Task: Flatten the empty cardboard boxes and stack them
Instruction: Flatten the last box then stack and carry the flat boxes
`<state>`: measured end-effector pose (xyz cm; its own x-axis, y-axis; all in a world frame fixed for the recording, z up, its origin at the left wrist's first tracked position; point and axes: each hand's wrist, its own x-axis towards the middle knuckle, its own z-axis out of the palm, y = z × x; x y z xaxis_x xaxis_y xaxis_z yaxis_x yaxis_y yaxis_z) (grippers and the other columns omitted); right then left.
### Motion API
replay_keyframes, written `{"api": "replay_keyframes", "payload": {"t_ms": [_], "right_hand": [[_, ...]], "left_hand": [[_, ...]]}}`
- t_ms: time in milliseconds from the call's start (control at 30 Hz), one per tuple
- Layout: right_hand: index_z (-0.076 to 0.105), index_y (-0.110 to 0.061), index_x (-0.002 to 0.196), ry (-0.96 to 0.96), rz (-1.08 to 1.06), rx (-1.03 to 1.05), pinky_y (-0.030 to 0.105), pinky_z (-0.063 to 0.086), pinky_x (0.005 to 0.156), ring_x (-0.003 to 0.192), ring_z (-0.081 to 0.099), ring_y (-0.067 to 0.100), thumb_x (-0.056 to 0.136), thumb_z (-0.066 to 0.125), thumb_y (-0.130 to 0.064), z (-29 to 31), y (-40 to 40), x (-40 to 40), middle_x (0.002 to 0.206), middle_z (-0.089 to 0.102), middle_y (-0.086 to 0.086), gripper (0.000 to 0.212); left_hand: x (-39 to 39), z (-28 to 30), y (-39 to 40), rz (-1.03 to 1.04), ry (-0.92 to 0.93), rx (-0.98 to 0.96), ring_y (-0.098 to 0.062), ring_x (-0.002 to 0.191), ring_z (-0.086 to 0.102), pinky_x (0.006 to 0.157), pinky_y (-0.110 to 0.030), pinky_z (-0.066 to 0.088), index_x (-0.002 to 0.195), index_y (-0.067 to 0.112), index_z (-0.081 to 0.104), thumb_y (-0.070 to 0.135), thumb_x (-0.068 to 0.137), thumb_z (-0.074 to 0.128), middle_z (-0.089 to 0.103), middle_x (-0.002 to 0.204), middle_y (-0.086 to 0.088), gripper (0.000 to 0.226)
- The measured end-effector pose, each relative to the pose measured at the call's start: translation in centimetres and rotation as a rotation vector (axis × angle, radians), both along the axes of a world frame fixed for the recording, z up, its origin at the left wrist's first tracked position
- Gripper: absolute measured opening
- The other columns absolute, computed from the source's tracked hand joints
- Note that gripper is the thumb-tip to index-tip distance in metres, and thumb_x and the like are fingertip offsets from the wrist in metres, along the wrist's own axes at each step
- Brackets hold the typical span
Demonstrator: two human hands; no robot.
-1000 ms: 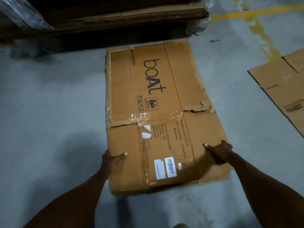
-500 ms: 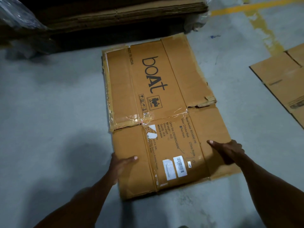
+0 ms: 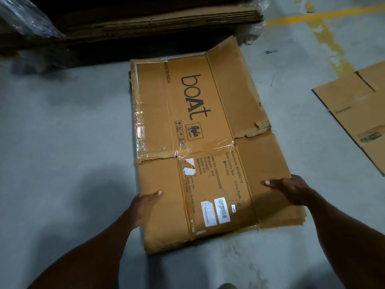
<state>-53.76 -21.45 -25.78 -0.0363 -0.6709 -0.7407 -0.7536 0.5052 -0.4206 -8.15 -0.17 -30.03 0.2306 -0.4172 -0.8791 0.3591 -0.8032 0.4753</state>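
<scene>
Cardboard box (image 3: 208, 147), already flattened, is sliding rightward as we are gripping its near edges, left hand (image 3: 143, 207) and right hand (image 3: 291, 189), probably toward stacking.

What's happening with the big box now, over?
Left hand and right hand grip the near side edges. Flattened boAt box lies flat on the floor. Cardboard stack just ahead, path unblocked.
</scene>
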Motion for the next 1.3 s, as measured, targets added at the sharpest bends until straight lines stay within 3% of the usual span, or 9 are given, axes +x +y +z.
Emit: {"api": "replay_keyframes", "payload": {"t_ms": [100, 200, 367, 467, 667, 833, 1067, 1200, 1300], "right_hand": [[0.062, -0.029, 0.121, -0.233, 0.154, 0.11, 0.048, 0.053, 0.097, 0.105, 0.067, 0.024, 0.082, 0.07, -0.056, 2.3, -0.2, 0.5, 0.119, 0.069, 0.002, 0.047], [0.056, -0.041, 0.11, -0.215, 0.208, 0.112, 0.048, 0.05, 0.099, 0.109, 0.063, 0.025, 0.08, 0.072, -0.059, 3.6, 0.2, 1.7, 0.119, 0.063, -0.003, 0.038], [0.039, -0.029, 0.14, -0.167, 0.165, 0.004, 0.048, 0.052, 0.096, 0.111, 0.062, 0.029, 0.072, 0.075, -0.065, 7.4, 1.5, 3.7, 0.127, 0.058, -0.002, 0.085], [0.041, -0.026, 0.138, -0.128, 0.137, -0.07, 0.051, 0.05, 0.098, 0.11, 0.061, 0.031, 0.075, 0.07, -0.067, 10.5, 3.3, 5.1, 0.126, 0.059, -0.001, 0.08], [0.05, -0.014, 0.127, -0.11, -0.02, -0.056, 0.051, 0.051, 0.092, 0.097, 0.061, 0.032, 0.075, 0.079, -0.052, 17.7, 7.6, 7.0, 0.114, 0.061, 0.007, 0.071], [0.06, -0.011, 0.108, -0.12, -0.061, -0.094, 0.052, 0.057, 0.086, 0.089, 0.067, 0.035, 0.071, 0.082, -0.052, 23.9, 11.9, 7.1, 0.105, 0.068, 0.011, 0.06], [0.06, -0.007, 0.099, -0.121, -0.041, -0.212, 0.043, 0.058, 0.074, 0.086, 0.066, 0.034, 0.074, 0.082, -0.047, 31.9, 16.0, 6.9, 0.1, 0.067, 0.013, 0.052], [0.065, -0.003, 0.095, -0.127, -0.04, -0.304, 0.032, 0.052, 0.056, 0.076, 0.067, 0.03, 0.072, 0.081, -0.052, 35.4, 17.0, 6.5, 0.095, 0.07, 0.016, 0.056], [0.067, -0.007, 0.097, -0.157, -0.039, -0.363, 0.041, 0.06, 0.068, 0.082, 0.069, 0.033, 0.07, 0.08, -0.057, 37.6, 16.8, 6.5, 0.095, 0.071, 0.012, 0.058]], "left_hand": [[0.3, 0.5, 0.0, -0.057, 0.048, 0.011, -0.036, 0.116, 0.065, 0.104, -0.057, 0.047, 0.129, 0.015, 0.062, 0.042, 0.058, 0.096, 0.071, 0.123, -0.011, 0.083], [-0.6, 2.4, -0.5, -0.045, -0.166, -0.034, -0.034, 0.102, 0.071, 0.095, -0.055, 0.055, 0.12, 0.012, 0.067, 0.044, 0.054, 0.096, 0.076, 0.109, -0.008, 0.079], [-1.5, 8.0, -1.7, -0.044, -0.413, -0.032, -0.031, 0.093, 0.068, 0.091, -0.044, 0.056, 0.098, 0.009, 0.066, 0.03, 0.069, 0.09, 0.072, 0.103, -0.011, 0.043], [-0.4, 11.9, -1.7, -0.037, -0.445, -0.031, -0.032, 0.093, 0.068, 0.091, -0.045, 0.056, 0.097, 0.009, 0.068, 0.027, 0.068, 0.09, 0.072, 0.102, -0.012, 0.041], [2.4, 19.1, 1.2, -0.099, -0.493, -0.02, -0.031, 0.093, 0.069, 0.089, -0.042, 0.058, 0.112, 0.003, 0.07, 0.046, 0.045, 0.09, 0.073, 0.106, -0.011, 0.082], [2.0, 26.5, 4.8, -0.087, -0.567, -0.061, -0.029, 0.093, 0.063, 0.081, -0.034, 0.051, 0.111, -0.003, 0.065, 0.029, 0.066, 0.089, 0.065, 0.105, -0.011, 0.061], [2.4, 32.4, 9.9, -0.052, -0.534, -0.137, -0.033, 0.091, 0.068, 0.085, -0.042, 0.058, 0.108, 0.002, 0.068, 0.034, 0.058, 0.089, 0.072, 0.105, -0.013, 0.063], [2.1, 36.0, 11.5, 0.008, -0.551, -0.215, -0.029, 0.087, 0.067, 0.076, -0.036, 0.054, 0.095, 0.007, 0.068, 0.03, 0.065, 0.088, 0.071, 0.098, -0.01, 0.042], [2.7, 38.3, 11.5, 0.039, -0.571, -0.278, -0.028, 0.084, 0.068, 0.074, -0.036, 0.055, 0.088, 0.013, 0.068, 0.029, 0.068, 0.087, 0.072, 0.093, -0.007, 0.032]]}}
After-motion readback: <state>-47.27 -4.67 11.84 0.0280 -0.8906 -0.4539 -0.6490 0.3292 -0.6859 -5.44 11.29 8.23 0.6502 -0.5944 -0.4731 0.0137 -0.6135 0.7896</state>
